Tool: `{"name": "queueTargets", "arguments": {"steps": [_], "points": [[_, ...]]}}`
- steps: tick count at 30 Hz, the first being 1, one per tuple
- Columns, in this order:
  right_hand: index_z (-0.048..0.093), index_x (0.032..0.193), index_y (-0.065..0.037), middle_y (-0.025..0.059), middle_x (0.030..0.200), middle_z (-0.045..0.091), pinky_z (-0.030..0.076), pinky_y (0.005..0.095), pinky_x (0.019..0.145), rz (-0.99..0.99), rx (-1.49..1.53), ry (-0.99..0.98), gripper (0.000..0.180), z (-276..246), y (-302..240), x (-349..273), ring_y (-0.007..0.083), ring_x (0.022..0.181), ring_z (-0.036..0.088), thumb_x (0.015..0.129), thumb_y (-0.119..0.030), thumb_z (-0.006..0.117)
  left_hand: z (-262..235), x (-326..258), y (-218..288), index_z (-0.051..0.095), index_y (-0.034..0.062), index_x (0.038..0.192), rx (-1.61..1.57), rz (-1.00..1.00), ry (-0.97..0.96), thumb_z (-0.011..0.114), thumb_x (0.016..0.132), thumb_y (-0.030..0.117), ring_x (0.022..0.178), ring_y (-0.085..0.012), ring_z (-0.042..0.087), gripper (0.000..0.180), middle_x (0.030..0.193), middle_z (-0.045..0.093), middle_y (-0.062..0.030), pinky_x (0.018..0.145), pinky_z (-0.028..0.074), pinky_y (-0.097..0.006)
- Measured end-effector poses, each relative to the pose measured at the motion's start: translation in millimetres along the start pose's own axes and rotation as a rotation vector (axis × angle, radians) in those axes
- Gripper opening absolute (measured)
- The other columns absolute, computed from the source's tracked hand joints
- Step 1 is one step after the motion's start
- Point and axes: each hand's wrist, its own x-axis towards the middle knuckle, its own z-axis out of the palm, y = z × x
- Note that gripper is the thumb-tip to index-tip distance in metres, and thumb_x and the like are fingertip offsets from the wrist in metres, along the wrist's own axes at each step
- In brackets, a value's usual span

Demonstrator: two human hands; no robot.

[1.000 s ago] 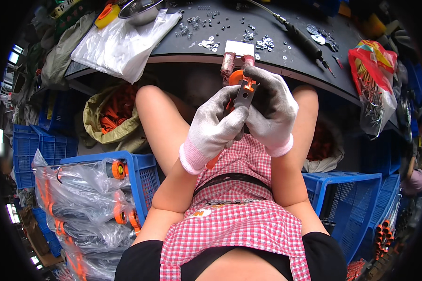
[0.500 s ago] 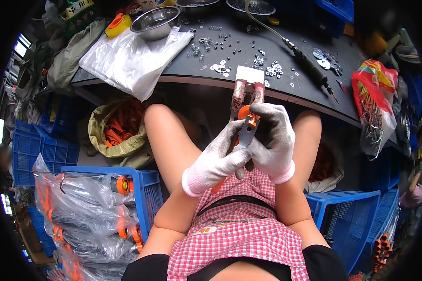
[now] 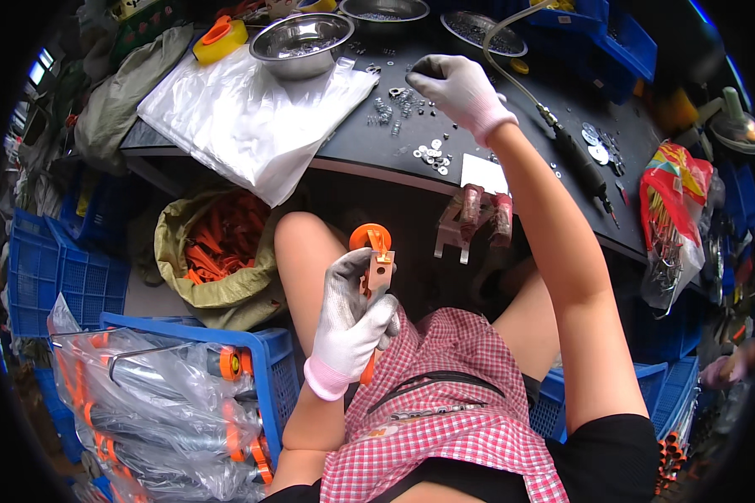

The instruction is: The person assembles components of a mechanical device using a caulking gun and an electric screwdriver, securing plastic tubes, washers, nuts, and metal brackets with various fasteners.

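Observation:
My left hand (image 3: pixel 348 327), in a white and grey glove, is wrapped round a metal part (image 3: pixel 381 272) with an orange round wheel (image 3: pixel 369 235) at its top and an orange handle (image 3: pixel 367 370) below. It is held upright above my lap. My right hand (image 3: pixel 466 92), gloved too, reaches out over the dark table (image 3: pixel 352 134). Its fingers are curled together beside some small hardware; anything between them is hidden. Small coil springs (image 3: pixel 383 111) lie left of that hand, and washers (image 3: pixel 432 157) lie nearer the table edge.
A clamp-like fixture with wrapped arms (image 3: pixel 471 205) juts from the table edge. Metal bowls (image 3: pixel 302 46), plastic bags (image 3: pixel 243 109) and a power screwdriver (image 3: pixel 579 159) on a hose lie on top. A sack of orange parts (image 3: pixel 218 239) and a blue crate (image 3: pixel 264 369) stand at left.
My right hand has let go of the metal part and moved forward over the table. My left hand keeps the part and has shifted left and slightly down.

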Motion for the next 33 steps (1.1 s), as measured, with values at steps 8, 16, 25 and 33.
{"name": "queueTargets", "arguments": {"steps": [8, 16, 25, 33], "points": [[0.07, 0.111, -0.012, 0.0107, 0.106, 0.07, 0.051, 0.0395, 0.089, 0.019, -0.773, -0.47, 0.046, 33, 37, 121, 0.0305, 0.1, 0.066, 0.071, -0.034, 0.078, -16, -7, -5, 0.035, 0.0095, 0.13, -0.037, 0.092, 0.164, 0.049, 0.087, -0.009, 0.06, -0.0124, 0.059, 0.049, 0.122, 0.053, -0.0157, 0.047, 0.046, -0.018], [0.066, 0.116, -0.008, 0.0142, 0.107, 0.069, 0.049, 0.0351, 0.091, -0.041, -0.537, -0.487, 0.05, 19, 49, 124, 0.029, 0.103, 0.065, 0.074, -0.034, 0.077, -30, -12, -2, 0.034, 0.0065, 0.132, -0.097, 0.123, 0.168, 0.052, 0.081, -0.01, 0.068, -0.0124, 0.062, 0.056, 0.128, 0.05, -0.0149, 0.054, 0.051, -0.02], [0.066, 0.113, -0.007, 0.0157, 0.111, 0.067, 0.049, 0.0362, 0.09, -0.066, -0.522, -0.364, 0.043, 16, 56, 133, 0.0312, 0.101, 0.064, 0.078, -0.031, 0.073, -29, -7, -3, 0.034, 0.0062, 0.132, -0.078, 0.135, 0.135, 0.054, 0.082, -0.009, 0.069, -0.0135, 0.062, 0.057, 0.127, 0.05, -0.0166, 0.054, 0.052, -0.021], [0.064, 0.114, -0.003, 0.0188, 0.106, 0.067, 0.049, 0.0372, 0.09, -0.152, -0.548, -0.43, 0.043, 38, 66, 123, 0.0345, 0.1, 0.064, 0.079, -0.026, 0.071, -29, -6, -8, 0.032, 0.0078, 0.133, -0.034, 0.188, 0.148, 0.057, 0.087, -0.004, 0.065, -0.0164, 0.064, 0.053, 0.126, 0.052, -0.0188, 0.051, 0.054, -0.021]]}}
